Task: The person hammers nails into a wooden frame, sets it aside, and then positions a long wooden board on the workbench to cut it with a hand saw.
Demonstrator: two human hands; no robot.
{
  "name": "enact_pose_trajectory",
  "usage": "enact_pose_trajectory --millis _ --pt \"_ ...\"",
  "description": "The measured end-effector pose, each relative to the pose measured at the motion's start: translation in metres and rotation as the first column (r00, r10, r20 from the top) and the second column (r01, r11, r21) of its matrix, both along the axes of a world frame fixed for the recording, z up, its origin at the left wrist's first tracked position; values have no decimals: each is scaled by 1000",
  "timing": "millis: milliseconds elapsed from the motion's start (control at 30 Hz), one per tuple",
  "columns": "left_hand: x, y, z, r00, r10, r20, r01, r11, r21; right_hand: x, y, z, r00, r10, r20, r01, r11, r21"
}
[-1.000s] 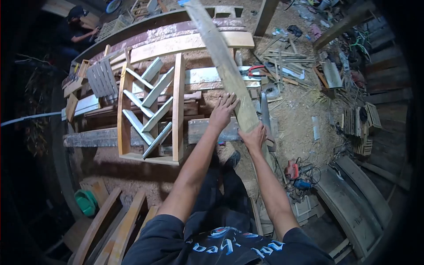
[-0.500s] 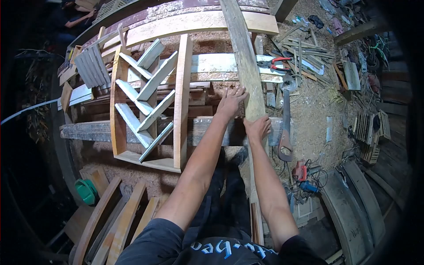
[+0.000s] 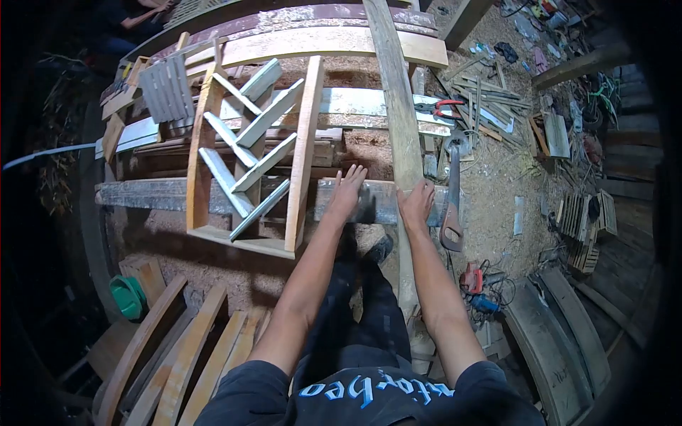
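A long weathered plank [image 3: 399, 121] runs away from me across the workbench, its near end jutting out over the front beam [image 3: 295, 193]. My right hand [image 3: 417, 204] is closed on this plank near the beam, with the thumb along the top. To the left, my left hand [image 3: 345, 194] holds nothing; its fingers are spread just over the beam, apart from the plank. Left of that hand, a wooden frame [image 3: 307, 153] with pale slats in a herringbone pattern leans on the bench. A handsaw [image 3: 453, 206] lies right of my right hand, and red-handled pliers [image 3: 444, 108] lie farther back.
A curved light board [image 3: 312, 48] lies across the back. Scrap sticks [image 3: 490, 99] and sawdust cover the right side. Below right are a red power tool [image 3: 472, 277] and curved panels [image 3: 543, 334]. Curved boards [image 3: 192, 355] stand at lower left. Another person's arm [image 3: 145, 15] shows at upper left.
My left hand has come off the plank's edge, moving left and back toward me. My right hand stays on the plank. The plank's near end now shows farther from my body.
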State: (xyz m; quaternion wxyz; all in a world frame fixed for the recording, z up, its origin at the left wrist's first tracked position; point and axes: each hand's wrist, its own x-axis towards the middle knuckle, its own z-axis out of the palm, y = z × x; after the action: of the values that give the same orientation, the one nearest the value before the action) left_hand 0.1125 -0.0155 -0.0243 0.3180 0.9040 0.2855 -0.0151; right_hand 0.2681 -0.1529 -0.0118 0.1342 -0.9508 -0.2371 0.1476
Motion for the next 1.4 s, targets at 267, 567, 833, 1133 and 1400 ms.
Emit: enact_pose_trajectory --millis 267,567,833,1133,1400 --pt "-151 -30 88 815 410 410 -445 895 -9 -112 -48 6 952 193 -239 -145 968 206" --pt "-332 130 71 537 835 123 -778 433 455 -233 49 7 802 244 -545 -143 965 220" --pt "-399 206 26 694 709 -127 -667 699 257 -312 101 -33 902 -103 -419 110 994 -7" --pt "-424 224 10 643 678 -357 -749 653 -111 -301 93 -45 921 -30 -388 45 999 30" --pt "-425 223 3 666 655 -357 -720 690 -77 -302 92 -41 910 -76 -407 77 997 -14"
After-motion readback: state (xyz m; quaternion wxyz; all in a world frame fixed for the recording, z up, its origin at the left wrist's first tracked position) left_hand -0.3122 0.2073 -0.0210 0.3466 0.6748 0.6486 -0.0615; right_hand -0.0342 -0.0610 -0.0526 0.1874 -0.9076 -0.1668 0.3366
